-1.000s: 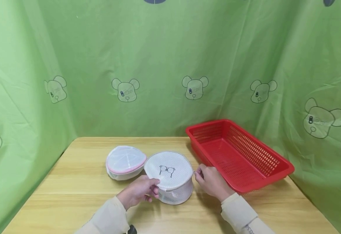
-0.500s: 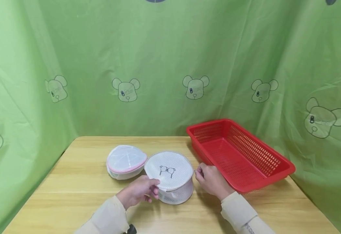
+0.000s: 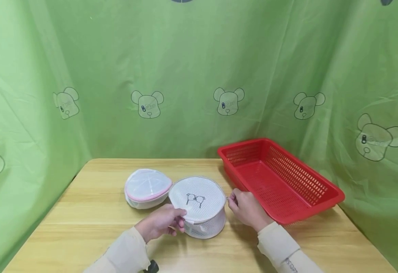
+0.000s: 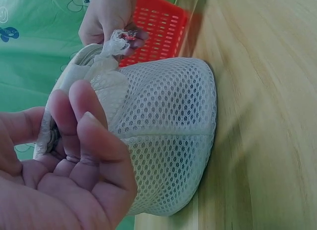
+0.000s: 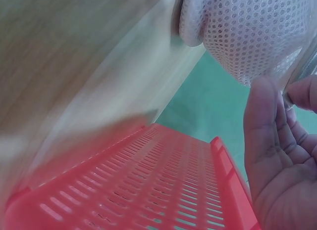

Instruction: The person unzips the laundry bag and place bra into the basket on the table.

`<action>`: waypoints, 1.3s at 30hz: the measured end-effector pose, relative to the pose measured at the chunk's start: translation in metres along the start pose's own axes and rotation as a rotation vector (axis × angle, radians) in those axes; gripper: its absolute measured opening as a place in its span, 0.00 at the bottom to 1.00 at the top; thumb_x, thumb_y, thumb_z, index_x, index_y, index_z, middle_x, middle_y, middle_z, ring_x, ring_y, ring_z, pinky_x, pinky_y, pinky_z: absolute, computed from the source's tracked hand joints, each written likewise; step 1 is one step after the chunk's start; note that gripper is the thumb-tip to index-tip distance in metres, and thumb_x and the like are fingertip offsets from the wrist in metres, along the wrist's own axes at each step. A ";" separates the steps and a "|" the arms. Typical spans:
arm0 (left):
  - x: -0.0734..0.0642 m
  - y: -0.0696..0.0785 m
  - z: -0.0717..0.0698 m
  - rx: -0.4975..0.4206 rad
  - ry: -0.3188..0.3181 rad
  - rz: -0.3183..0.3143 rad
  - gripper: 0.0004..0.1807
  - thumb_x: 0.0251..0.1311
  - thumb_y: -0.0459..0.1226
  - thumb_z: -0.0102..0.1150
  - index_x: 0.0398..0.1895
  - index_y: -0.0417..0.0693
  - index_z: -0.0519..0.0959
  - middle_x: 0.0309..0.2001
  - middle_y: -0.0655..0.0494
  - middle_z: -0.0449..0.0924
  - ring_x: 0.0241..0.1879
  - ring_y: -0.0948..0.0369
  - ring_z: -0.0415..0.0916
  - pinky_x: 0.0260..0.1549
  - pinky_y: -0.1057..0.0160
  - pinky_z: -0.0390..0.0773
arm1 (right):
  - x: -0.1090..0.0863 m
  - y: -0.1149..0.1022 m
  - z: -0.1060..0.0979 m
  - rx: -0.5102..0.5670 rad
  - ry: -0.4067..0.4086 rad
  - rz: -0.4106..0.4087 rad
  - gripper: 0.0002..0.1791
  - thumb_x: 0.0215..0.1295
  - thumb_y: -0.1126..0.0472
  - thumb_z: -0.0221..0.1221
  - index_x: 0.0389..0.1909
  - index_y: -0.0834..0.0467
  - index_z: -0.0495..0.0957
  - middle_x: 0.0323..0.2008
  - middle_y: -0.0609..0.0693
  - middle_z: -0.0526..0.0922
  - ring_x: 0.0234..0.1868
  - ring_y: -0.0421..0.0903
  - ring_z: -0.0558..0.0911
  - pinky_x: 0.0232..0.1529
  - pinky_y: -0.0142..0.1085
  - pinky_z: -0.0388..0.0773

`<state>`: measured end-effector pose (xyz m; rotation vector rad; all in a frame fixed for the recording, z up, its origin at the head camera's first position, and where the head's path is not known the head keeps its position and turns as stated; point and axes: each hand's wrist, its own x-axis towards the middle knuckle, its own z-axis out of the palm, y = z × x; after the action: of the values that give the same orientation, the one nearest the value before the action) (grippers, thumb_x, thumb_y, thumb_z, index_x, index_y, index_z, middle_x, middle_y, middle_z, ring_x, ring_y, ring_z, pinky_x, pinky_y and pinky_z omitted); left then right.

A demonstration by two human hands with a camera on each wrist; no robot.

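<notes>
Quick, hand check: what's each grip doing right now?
Left hand: closed, pinching the bag by its rim.
Right hand: closed, pinching a small part at the bag's edge; exactly which part can't be told.

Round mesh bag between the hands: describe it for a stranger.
On the wooden table, left of the red basket in the head view, the white mesh bag stands between the left hand and right hand. Unlike its pink-trimmed neighbour, it bears a black line drawing on top.
</notes>
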<state>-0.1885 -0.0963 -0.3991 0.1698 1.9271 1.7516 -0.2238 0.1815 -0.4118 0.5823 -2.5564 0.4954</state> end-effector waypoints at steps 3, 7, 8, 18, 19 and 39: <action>0.000 0.000 -0.001 0.002 -0.010 0.001 0.11 0.68 0.38 0.48 0.28 0.45 0.74 0.21 0.58 0.73 0.23 0.63 0.74 0.23 0.68 0.71 | 0.001 0.000 0.000 0.003 0.005 -0.002 0.08 0.55 0.68 0.63 0.23 0.56 0.74 0.16 0.43 0.72 0.18 0.37 0.68 0.20 0.31 0.68; 0.000 0.001 -0.001 0.005 -0.019 0.001 0.11 0.68 0.38 0.47 0.28 0.45 0.74 0.21 0.58 0.74 0.24 0.63 0.74 0.23 0.68 0.71 | 0.001 0.000 0.000 -0.005 0.011 -0.003 0.08 0.55 0.68 0.63 0.22 0.57 0.74 0.16 0.44 0.72 0.17 0.37 0.68 0.20 0.31 0.69; 0.000 0.001 -0.001 0.006 -0.020 0.000 0.11 0.68 0.38 0.47 0.29 0.45 0.74 0.21 0.58 0.74 0.24 0.63 0.74 0.23 0.68 0.71 | 0.001 0.000 0.000 -0.009 0.011 -0.001 0.08 0.55 0.68 0.63 0.22 0.57 0.74 0.16 0.44 0.72 0.17 0.37 0.68 0.20 0.31 0.69; 0.000 0.000 -0.003 0.029 -0.051 0.003 0.11 0.68 0.39 0.48 0.28 0.46 0.74 0.21 0.58 0.73 0.24 0.62 0.74 0.24 0.67 0.71 | 0.000 0.000 -0.001 -0.023 0.024 -0.003 0.08 0.55 0.68 0.64 0.23 0.58 0.74 0.16 0.45 0.72 0.17 0.38 0.68 0.20 0.31 0.70; 0.000 -0.001 -0.003 0.030 -0.050 0.004 0.11 0.68 0.39 0.48 0.28 0.46 0.74 0.22 0.58 0.73 0.24 0.62 0.74 0.24 0.67 0.71 | 0.000 0.000 -0.001 -0.026 0.029 -0.006 0.08 0.55 0.69 0.64 0.23 0.58 0.74 0.16 0.45 0.72 0.17 0.38 0.68 0.20 0.31 0.70; 0.001 -0.004 -0.004 -0.099 0.026 0.041 0.15 0.68 0.46 0.55 0.38 0.41 0.72 0.31 0.55 0.74 0.30 0.61 0.75 0.29 0.66 0.74 | -0.004 -0.001 -0.003 -0.015 0.016 -0.010 0.08 0.56 0.68 0.64 0.24 0.57 0.74 0.16 0.43 0.71 0.18 0.37 0.68 0.19 0.30 0.69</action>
<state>-0.1899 -0.0998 -0.4031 0.1529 1.8622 1.8805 -0.2191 0.1836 -0.4113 0.5837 -2.5381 0.4754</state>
